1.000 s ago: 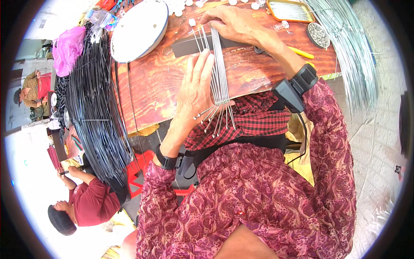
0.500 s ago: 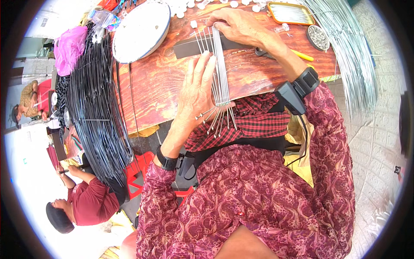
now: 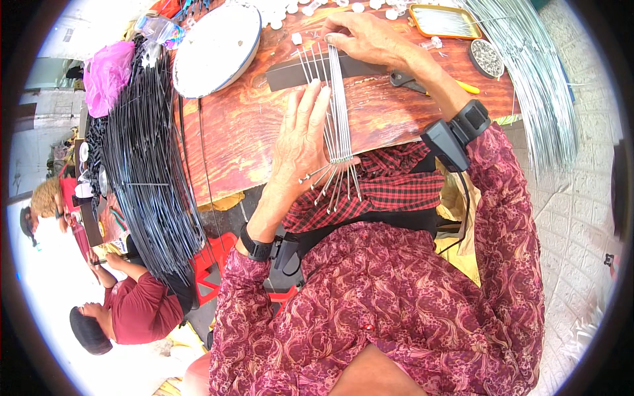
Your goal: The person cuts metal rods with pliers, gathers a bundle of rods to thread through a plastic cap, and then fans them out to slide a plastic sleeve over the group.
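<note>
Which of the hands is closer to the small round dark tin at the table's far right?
The right hand: it rests at the wires' far end, left of the round dark tin. The left hand lies nearer the person, farther away.

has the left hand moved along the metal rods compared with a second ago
No. The left hand lies flat on the metal rods, its fingertips just short of the dark strip on the wooden table, as before.
</note>
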Demonstrator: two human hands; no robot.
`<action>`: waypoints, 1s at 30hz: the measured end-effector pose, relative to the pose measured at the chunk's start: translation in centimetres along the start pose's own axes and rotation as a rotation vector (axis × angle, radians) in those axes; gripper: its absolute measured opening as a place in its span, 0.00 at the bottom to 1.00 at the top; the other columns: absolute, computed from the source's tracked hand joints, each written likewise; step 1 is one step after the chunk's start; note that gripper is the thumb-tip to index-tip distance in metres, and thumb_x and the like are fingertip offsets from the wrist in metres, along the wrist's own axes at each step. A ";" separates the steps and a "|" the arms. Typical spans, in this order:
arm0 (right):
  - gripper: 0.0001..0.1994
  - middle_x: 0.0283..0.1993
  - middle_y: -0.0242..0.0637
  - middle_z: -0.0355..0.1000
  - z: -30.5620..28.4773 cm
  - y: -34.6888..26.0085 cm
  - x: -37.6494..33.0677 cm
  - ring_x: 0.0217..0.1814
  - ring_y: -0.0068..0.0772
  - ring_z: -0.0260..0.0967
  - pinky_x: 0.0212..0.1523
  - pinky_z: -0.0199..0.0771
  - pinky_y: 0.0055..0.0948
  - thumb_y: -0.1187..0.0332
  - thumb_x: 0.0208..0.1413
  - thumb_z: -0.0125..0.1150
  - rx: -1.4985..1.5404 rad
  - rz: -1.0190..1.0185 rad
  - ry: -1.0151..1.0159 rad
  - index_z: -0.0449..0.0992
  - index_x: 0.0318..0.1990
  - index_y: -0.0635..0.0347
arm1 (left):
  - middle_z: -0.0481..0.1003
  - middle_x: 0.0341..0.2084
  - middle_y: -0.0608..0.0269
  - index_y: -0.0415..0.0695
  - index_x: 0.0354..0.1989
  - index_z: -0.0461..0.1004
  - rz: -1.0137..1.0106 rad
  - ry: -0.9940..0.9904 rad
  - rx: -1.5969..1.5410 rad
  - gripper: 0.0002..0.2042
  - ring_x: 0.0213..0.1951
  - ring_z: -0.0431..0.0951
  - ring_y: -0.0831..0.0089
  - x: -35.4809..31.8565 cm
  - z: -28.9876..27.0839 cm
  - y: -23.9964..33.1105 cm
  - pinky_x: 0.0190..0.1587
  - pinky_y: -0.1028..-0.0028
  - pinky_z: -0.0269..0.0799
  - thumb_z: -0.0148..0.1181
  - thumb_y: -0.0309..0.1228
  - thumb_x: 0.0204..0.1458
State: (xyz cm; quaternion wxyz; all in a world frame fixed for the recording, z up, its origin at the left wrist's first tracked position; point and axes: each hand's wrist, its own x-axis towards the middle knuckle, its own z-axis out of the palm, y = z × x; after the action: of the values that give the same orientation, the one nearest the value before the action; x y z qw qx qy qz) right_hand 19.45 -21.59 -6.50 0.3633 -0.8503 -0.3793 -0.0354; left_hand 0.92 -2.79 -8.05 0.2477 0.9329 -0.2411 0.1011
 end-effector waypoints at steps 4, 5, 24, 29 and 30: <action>0.12 0.38 0.44 0.76 -0.1 0.4 0.2 0.40 0.47 0.76 0.43 0.74 0.46 0.60 0.63 0.55 0.031 0.033 -0.021 0.74 0.43 0.60 | 0.52 0.71 0.41 0.36 0.72 0.49 0.050 0.040 0.014 0.62 0.71 0.51 0.36 0.1 -0.2 0.1 0.72 0.47 0.52 0.80 0.52 0.30; 0.12 0.38 0.44 0.76 -0.1 0.4 0.3 0.40 0.47 0.76 0.43 0.74 0.46 0.60 0.63 0.55 0.031 0.031 -0.021 0.74 0.43 0.60 | 0.52 0.71 0.41 0.36 0.72 0.48 0.063 0.042 0.019 0.62 0.71 0.51 0.36 0.1 -0.3 0.1 0.72 0.47 0.51 0.80 0.52 0.30; 0.14 0.40 0.48 0.77 -0.2 0.5 0.7 0.43 0.51 0.76 0.45 0.74 0.47 0.60 0.63 0.55 -0.046 -0.038 -0.025 0.76 0.45 0.63 | 0.52 0.72 0.42 0.37 0.73 0.49 0.043 0.065 -0.021 0.61 0.72 0.50 0.37 0.0 -0.3 0.3 0.73 0.48 0.51 0.79 0.54 0.32; 0.14 0.40 0.49 0.77 -0.6 0.2 1.1 0.44 0.51 0.76 0.46 0.74 0.48 0.60 0.63 0.55 -0.051 -0.026 -0.074 0.75 0.45 0.64 | 0.52 0.72 0.42 0.38 0.73 0.50 0.030 0.049 -0.032 0.61 0.72 0.50 0.35 0.0 -0.5 0.3 0.72 0.47 0.53 0.79 0.53 0.32; 0.15 0.41 0.49 0.77 -0.7 0.3 1.3 0.44 0.51 0.76 0.46 0.74 0.47 0.60 0.63 0.55 -0.062 -0.013 -0.107 0.75 0.45 0.64 | 0.52 0.72 0.42 0.38 0.73 0.50 0.031 0.050 -0.032 0.61 0.72 0.50 0.35 0.0 -0.5 0.3 0.72 0.47 0.53 0.79 0.53 0.32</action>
State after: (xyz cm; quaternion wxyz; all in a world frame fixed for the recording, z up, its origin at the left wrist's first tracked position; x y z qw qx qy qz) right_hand 20.73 -21.40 -5.77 0.3157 -0.8592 -0.4025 -0.0040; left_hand 0.71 -2.79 -7.53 0.2668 0.9221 -0.2509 0.1246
